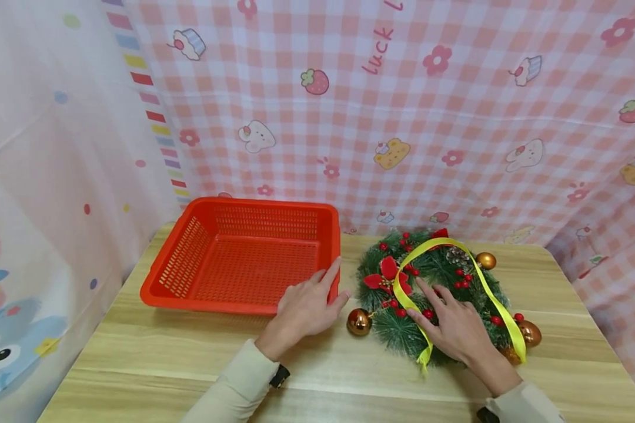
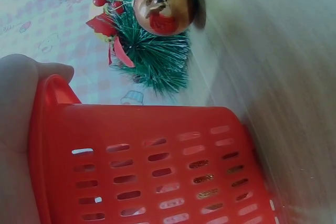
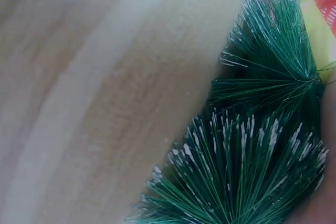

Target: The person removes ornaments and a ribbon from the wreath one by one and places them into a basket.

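Note:
A red plastic basket (image 1: 264, 308) with slotted walls sits on the left of the table. My left hand (image 1: 304, 308) rests at its right side, index finger stretched along the rim and thumb on the outer side. The left wrist view shows that hand over the rim above the slotted wall (image 2: 152, 182). To the right lies a green Christmas wreath (image 1: 391, 332) with red berries, a red flower (image 1: 388, 270) and a pine cone (image 1: 457, 257). My right hand (image 1: 457, 329) lies on the wreath, index finger extended toward its middle, thumb beside a yellow ribbon (image 1: 413, 252).
Shiny ornament balls stand out around the wreath: a bronze ball (image 1: 358, 322) at left, a gold ball (image 1: 485, 260) at back right, and another bronze ball (image 1: 529, 333) at right. A checked cloth (image 1: 349, 129) hangs behind the wooden table (image 1: 164, 364).

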Demonstrator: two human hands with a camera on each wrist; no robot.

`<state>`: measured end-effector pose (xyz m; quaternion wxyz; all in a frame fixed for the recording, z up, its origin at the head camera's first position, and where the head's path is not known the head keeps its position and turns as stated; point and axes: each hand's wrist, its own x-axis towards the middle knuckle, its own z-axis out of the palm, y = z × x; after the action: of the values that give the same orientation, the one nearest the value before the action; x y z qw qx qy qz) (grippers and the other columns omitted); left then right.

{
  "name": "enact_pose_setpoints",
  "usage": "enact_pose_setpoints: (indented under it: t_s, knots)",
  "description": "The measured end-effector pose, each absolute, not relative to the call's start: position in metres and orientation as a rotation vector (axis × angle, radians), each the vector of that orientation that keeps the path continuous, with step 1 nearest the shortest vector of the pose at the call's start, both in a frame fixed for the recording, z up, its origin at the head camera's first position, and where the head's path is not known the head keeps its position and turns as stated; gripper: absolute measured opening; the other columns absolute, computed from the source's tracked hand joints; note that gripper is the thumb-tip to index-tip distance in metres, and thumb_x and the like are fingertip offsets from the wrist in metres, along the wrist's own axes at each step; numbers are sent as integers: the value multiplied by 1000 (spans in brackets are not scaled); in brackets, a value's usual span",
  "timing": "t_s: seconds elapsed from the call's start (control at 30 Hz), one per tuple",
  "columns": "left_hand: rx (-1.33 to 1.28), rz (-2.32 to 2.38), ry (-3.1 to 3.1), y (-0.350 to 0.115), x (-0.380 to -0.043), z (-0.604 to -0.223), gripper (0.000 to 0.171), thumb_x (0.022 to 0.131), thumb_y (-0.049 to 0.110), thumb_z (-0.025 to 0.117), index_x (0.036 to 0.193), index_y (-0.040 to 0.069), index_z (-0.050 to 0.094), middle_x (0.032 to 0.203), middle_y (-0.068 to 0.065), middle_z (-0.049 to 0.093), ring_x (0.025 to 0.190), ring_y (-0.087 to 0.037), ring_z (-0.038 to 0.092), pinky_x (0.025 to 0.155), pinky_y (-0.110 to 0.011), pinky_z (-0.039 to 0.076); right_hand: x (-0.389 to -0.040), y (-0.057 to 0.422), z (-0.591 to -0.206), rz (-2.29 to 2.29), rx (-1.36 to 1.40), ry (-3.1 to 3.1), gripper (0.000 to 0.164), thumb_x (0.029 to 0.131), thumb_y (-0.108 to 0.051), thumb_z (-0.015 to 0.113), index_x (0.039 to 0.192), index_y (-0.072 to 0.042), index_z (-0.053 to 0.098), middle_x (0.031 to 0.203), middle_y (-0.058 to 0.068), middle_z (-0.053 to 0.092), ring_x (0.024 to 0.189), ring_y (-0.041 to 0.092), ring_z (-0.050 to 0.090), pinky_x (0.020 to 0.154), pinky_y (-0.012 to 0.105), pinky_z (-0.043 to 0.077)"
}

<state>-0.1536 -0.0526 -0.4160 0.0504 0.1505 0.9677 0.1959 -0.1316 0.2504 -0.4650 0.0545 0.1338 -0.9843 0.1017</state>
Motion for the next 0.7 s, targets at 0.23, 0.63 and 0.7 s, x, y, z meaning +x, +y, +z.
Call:
enact_pose_setpoints:
  t_s: [0.23, 0.63, 0.7]
  knots:
    - [610, 701, 3127, -45, -146, -413, 65, 96, 42, 60, 151, 14, 41, 148, -22, 44, 131, -41, 46, 105, -56, 40, -133, 248, -466, 334, 409, -2982, 69, 98, -57, 50, 154, -20, 35, 141, 25, 50, 91, 40, 67, 87, 63, 44]
    - [911, 1313, 2791, 0, -117, -411, 38, 96, 23, 63, 132, 12, 58, 129, -4, 63, 120, -17, 58, 100, -34, 48, -133, 250, -467, 337, 401, -2987, 69, 97, -58, 50, 154, -21, 37, 140, 24, 51, 97, 40, 66, 89, 64, 43]
    - [838, 1378, 2701, 4, -119, -418, 37, 97, 20, 62, 132, 10, 57, 126, -6, 64, 117, -18, 60, 98, -32, 49, -132, 250, -467, 337, 395, -2990, 69, 97, -59, 50, 153, -21, 37, 140, 24, 50, 98, 41, 66, 89, 63, 43]
